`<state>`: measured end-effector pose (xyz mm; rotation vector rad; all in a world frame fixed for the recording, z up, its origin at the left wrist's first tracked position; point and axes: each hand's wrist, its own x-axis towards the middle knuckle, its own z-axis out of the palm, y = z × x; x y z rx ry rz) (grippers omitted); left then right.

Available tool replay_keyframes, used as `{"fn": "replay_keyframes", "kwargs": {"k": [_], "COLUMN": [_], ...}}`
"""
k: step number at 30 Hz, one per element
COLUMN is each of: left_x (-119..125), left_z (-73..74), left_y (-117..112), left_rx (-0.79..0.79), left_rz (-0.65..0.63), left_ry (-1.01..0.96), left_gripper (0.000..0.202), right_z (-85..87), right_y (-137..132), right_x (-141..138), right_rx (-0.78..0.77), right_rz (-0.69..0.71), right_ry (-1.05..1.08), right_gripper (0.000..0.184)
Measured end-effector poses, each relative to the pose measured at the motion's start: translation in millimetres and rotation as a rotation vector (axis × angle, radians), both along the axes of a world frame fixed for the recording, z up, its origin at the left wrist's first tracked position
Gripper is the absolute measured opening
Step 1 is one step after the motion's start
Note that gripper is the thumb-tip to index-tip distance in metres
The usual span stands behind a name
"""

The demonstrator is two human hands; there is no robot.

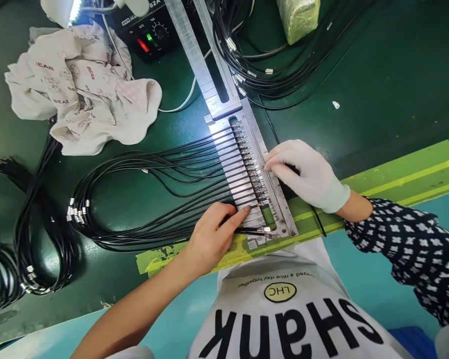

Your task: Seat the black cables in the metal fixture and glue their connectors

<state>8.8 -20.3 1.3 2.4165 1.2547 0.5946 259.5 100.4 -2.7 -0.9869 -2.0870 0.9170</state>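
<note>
A metal slotted fixture [224, 144] lies at a slant at the bench's front edge. Black cables [179, 154] run side by side into its slots, their small connector ends in a row along its window [251, 167]. My bare left hand [215, 237] is closed round black cables at the lower slots, a fingertip pressing on the fixture. Two loose cable ends [264, 230] stick out beyond it, over the fixture's lower end. My right hand [309, 174], in a white glove, has its fingers pinched at the fixture's right rail; anything between them is hidden.
Behind the fixture, a metal slotted frame [209, 85] reaches toward a black control box [149, 32]. A printed cloth [86, 89] lies at the left. Coiled cables [45, 224] sit below it, more cables [277, 85] at the back right near a wrapped yellow-green block [298, 20]. Green-yellow tape [404, 174] covers the front edge.
</note>
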Motion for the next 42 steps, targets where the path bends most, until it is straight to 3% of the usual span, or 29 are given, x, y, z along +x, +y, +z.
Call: {"fn": "replay_keyframes", "kwargs": {"k": [10, 19, 23, 27, 30, 35, 38, 42], "left_x": [-1.3, 3.5, 4.9, 4.9, 1.9, -7.6, -10.2, -8.7], "left_z": [6.9, -4.2, -1.6, 2.8, 3.5, 3.3, 8.3, 21.8], "left_y": [13.0, 10.1, 0.2, -10.9, -17.3, -26.2, -23.0, -10.7], "left_rx": [-0.076, -0.049, 0.069, 0.130, 0.087, 0.000, -0.160, -0.403], "left_rz": [-0.082, -0.048, 0.052, 0.037, 0.014, 0.083, 0.132, 0.167], "left_ry": [-0.006, -0.100, 0.094, 0.296, 0.284, 0.146, 0.100, 0.032], "left_gripper": [0.045, 0.040, 0.038, 0.046, 0.049, 0.031, 0.021, 0.017], "right_z": [-1.1, -1.6, -2.9, -0.8, 1.7, -0.8, -3.3, -1.7], "right_y": [0.8, 1.4, 0.8, -8.2, -16.6, -15.7, -7.0, 5.8], "right_x": [1.1, 0.8, -0.7, -10.0, -19.5, -32.6, -37.1, -31.0], "right_rx": [-0.018, -0.016, 0.006, 0.093, 0.202, 0.315, 0.305, 0.177], "right_rz": [-0.001, -0.007, -0.030, -0.073, -0.140, -0.238, -0.268, -0.192], "right_ry": [-0.033, -0.047, -0.056, -0.358, -0.545, -0.586, -0.612, -0.554], "right_gripper": [0.022, 0.021, 0.019, 0.033, 0.036, 0.036, 0.037, 0.034]}}
